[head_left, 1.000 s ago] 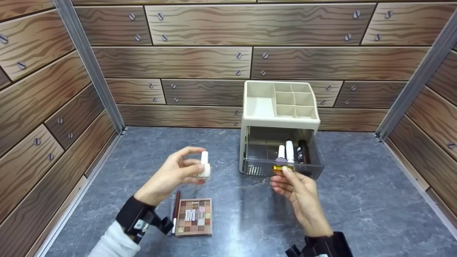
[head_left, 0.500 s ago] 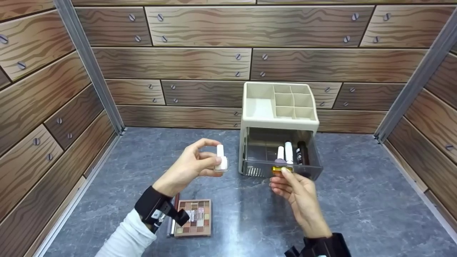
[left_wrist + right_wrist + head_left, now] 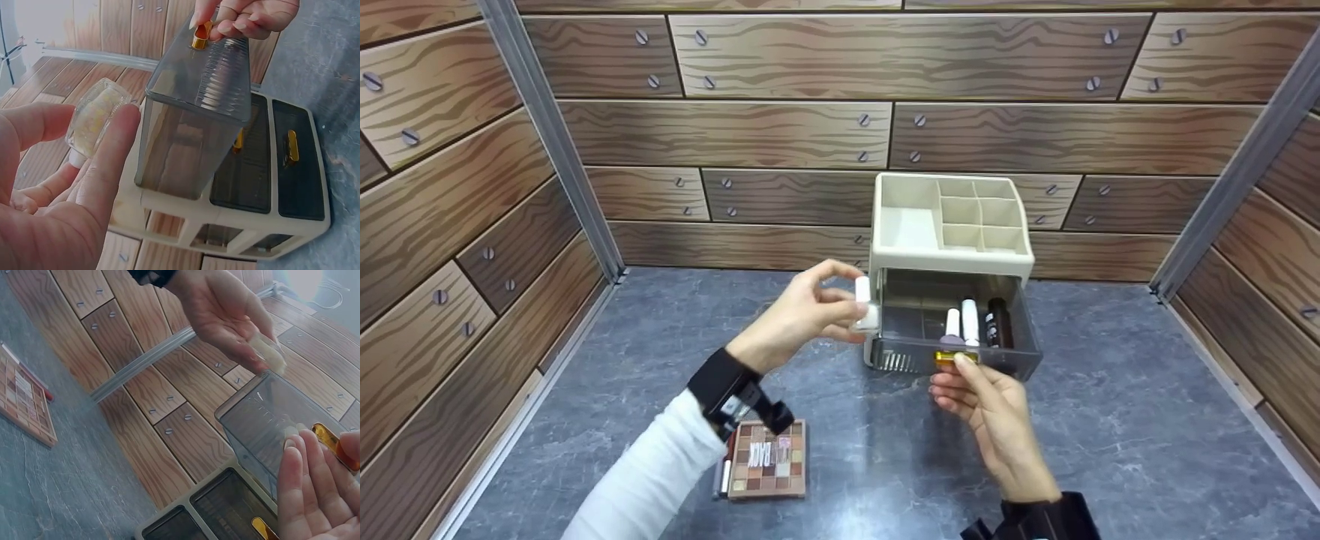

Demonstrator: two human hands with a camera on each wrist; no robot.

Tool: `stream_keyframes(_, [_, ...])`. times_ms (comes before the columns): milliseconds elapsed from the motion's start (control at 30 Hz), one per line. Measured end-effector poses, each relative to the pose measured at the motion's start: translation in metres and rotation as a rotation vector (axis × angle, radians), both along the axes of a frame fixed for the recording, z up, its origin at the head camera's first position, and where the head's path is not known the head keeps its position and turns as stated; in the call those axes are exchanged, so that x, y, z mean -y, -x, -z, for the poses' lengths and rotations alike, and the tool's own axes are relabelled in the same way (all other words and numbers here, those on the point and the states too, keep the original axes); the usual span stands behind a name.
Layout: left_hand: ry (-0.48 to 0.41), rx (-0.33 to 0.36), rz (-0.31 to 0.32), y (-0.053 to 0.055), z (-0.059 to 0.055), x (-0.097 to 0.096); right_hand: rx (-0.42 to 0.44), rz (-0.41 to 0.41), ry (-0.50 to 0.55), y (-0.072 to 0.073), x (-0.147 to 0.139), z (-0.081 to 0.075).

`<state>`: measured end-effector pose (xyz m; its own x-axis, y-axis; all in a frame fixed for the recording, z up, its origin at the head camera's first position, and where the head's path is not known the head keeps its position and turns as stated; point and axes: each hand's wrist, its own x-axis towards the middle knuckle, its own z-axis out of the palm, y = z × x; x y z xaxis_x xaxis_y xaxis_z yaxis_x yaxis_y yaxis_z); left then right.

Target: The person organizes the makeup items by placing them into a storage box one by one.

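Note:
My left hand (image 3: 799,319) holds a small nail polish bottle (image 3: 868,316) with a white cap, at the left edge of the pulled-out clear drawer (image 3: 901,324). In the left wrist view the bottle (image 3: 93,121) is clear glass with pale contents, between thumb and fingers. My right hand (image 3: 994,412) pinches the gold handle (image 3: 945,358) on the drawer's front. Inside the drawer's right part lie a white-capped purple bottle (image 3: 952,326), a white tube (image 3: 970,322) and dark bottles (image 3: 1000,324). The drawer belongs to a cream organizer (image 3: 952,259).
An eyeshadow palette (image 3: 769,459) and slim pens (image 3: 725,469) lie on the grey marbled tabletop (image 3: 660,330) at the front left. Open compartments (image 3: 979,210) top the organizer. Lower dark drawers (image 3: 292,169) are closed. Wood-patterned walls (image 3: 780,60) surround the table.
My left hand has carried the nail polish bottle right and away from me, from above the tabletop to the drawer's left edge. My right hand stays on the handle; the drawer remains out.

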<state>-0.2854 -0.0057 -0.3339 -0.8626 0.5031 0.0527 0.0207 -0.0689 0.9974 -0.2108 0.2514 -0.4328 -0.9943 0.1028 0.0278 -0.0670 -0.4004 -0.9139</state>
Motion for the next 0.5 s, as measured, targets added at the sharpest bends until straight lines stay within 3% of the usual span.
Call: stream_keyframes(500, [0.012, -0.039, 0.020, 0.017, -0.009, -0.037, 0.020, 0.016, -0.002, 0.000, 0.001, -0.001])
